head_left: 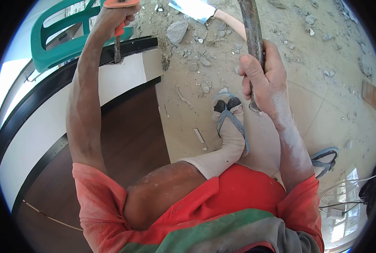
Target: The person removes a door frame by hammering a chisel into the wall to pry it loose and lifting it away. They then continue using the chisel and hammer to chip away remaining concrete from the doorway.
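The chisel point(117, 49) is standing with its tip against the white band point(124, 76) of the curved counter, close to the corner at its far end and just beside the black trim point(145, 43). The left hand point(112, 19) is gripping its orange handle point(119, 30), fingers curling closed beneath the orange guard point(121, 4). The right hand point(266, 80) is wrapping its fingers and thumb firmly around a metal bar point(253, 38), whose upper end is running out of view.

The broken edge is probably giving the tip poor footing; an angled knock could be sending it skidding into the trim or cracking the corner. The guard is covering only part of the hand, so a stray blow could be catching the wrist. Beyond the counter's end, rubble point(177, 33) is lying on the floor with a broad blade point(192, 10). The sandalled foot point(231, 122) is resting nearby, and falling chips or a careless step could be hurting it.
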`<state>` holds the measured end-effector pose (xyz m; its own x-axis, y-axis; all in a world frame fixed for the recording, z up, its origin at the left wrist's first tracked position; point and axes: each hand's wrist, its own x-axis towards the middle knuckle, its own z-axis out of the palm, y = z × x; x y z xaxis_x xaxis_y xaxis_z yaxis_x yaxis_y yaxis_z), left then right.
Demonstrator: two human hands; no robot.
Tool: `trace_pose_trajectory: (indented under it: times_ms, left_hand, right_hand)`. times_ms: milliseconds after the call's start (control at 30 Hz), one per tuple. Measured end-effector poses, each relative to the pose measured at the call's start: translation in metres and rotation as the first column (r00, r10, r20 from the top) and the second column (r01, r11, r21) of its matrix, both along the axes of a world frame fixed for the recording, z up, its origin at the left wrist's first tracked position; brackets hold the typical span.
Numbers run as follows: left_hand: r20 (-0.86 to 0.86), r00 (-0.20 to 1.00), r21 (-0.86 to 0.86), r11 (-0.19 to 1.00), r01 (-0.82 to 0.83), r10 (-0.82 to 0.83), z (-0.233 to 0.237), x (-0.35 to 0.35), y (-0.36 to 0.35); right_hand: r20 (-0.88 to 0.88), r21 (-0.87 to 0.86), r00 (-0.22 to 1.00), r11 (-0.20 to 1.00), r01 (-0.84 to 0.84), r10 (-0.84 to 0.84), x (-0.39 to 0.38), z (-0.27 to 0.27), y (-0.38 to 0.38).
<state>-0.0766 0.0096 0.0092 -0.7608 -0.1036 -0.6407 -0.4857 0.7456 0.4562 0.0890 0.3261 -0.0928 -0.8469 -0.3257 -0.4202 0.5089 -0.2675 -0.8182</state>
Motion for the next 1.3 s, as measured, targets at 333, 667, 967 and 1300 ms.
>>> trace_pose_trajectory:
  times_ms: [333, 667, 967, 1300]
  left_hand:
    - [-0.204, 0.973, -0.356, 0.934, 0.029, -0.108, -0.022, 0.009, -0.009]
    - [-0.266, 0.964, -0.27, 0.961, -0.06, -0.014, -0.02, 0.011, -0.003]
    - [-0.323, 0.932, -0.289, 0.955, 0.067, -0.163, -0.028, 0.016, -0.018]
    - [-0.184, 0.98, -0.179, 0.977, -0.113, 0.079, -0.005, 0.015, 0.024]
  right_hand:
    - [-0.197, -0.026, 0.979, 0.999, 0.037, -0.042, -0.1, 0.049, 0.001]
    - [-0.043, 0.427, 0.746, 0.688, -0.587, 0.664, -0.132, 0.046, -0.029]
    - [-0.202, -0.05, 0.929, 0.951, 0.306, -0.31, -0.163, 0.056, -0.067]
    - [-0.079, -0.055, 0.994, 0.996, 0.065, -0.069, -0.196, 0.077, 0.01]
